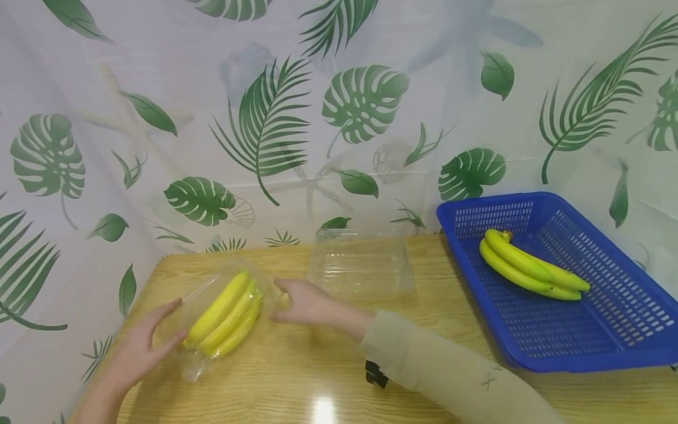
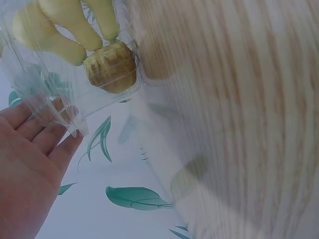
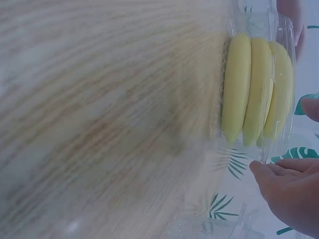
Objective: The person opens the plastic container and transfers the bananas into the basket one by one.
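Observation:
A clear plastic box [image 1: 182,366] with a bunch of bananas [image 1: 225,318] inside lies tilted between the two hands, on the left of the table. My left hand [image 1: 139,347] is at its left end, thumb and fingers spread apart. In the left wrist view, fairly straight fingers [image 2: 42,127] lie along the box's plastic edge, beside the brown banana stem [image 2: 110,67]. At the opposite end is my right hand [image 1: 309,303], thumb and forefinger apart. The right wrist view has a fingertip [image 3: 256,168] close to the box's corner; whether it touches cannot be told.
Behind the right hand stands another clear plastic box [image 1: 365,271]. A blue basket [image 1: 471,294] on the right holds a second bunch of bananas [image 1: 529,268]. A leaf-printed cloth [image 1: 365,159] hangs behind the wooden table [image 1: 275,388].

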The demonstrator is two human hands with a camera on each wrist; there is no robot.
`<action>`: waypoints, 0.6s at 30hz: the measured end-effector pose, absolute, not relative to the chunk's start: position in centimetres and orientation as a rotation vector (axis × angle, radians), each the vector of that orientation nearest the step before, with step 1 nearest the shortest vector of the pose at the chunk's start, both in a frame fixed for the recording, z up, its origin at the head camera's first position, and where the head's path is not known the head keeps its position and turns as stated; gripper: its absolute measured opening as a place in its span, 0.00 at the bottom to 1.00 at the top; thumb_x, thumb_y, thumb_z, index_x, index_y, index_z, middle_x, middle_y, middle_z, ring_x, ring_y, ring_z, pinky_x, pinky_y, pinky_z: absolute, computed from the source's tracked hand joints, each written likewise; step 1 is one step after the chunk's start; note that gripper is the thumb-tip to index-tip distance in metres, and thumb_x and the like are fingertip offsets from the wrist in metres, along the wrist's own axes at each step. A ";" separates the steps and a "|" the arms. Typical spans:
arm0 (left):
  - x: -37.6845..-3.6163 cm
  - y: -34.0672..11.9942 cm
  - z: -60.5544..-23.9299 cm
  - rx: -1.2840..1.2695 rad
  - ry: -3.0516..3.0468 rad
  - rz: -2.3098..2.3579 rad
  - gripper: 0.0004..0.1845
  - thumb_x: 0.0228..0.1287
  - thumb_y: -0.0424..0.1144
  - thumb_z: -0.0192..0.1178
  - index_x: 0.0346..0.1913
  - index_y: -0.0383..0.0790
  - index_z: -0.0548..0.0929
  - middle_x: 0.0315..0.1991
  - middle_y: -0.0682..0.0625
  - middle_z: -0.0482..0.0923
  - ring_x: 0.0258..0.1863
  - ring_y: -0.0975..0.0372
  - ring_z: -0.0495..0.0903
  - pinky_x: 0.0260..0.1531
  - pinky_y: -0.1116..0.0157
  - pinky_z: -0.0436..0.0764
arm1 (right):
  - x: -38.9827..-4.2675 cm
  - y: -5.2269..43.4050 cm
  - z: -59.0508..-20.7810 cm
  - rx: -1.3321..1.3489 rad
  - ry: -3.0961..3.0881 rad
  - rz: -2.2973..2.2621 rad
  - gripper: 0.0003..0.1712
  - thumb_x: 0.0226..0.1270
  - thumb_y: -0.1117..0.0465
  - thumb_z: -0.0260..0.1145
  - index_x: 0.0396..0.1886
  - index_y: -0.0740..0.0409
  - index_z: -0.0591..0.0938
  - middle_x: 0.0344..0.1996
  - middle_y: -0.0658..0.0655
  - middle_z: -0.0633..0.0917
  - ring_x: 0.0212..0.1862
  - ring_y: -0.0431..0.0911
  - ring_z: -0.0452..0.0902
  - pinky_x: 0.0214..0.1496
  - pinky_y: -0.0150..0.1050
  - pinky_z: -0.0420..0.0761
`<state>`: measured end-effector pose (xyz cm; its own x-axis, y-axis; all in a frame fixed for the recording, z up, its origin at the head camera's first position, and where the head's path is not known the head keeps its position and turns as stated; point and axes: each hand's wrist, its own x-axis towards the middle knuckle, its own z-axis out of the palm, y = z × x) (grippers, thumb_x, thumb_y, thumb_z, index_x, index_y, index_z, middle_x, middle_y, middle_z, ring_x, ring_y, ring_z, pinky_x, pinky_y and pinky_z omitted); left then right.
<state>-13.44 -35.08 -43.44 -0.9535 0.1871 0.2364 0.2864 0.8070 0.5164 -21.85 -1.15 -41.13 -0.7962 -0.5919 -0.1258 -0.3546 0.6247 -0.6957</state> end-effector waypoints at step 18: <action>-13.0 -33.8 -43.1 -0.485 -2.815 -0.802 0.36 0.65 0.37 0.71 0.74 0.30 0.72 0.70 0.26 0.74 0.67 0.28 0.73 0.61 0.26 0.71 | -19.5 2.0 -40.8 -0.777 2.402 -1.123 0.43 0.72 0.54 0.72 0.78 0.71 0.68 0.74 0.70 0.76 0.72 0.64 0.78 0.75 0.54 0.80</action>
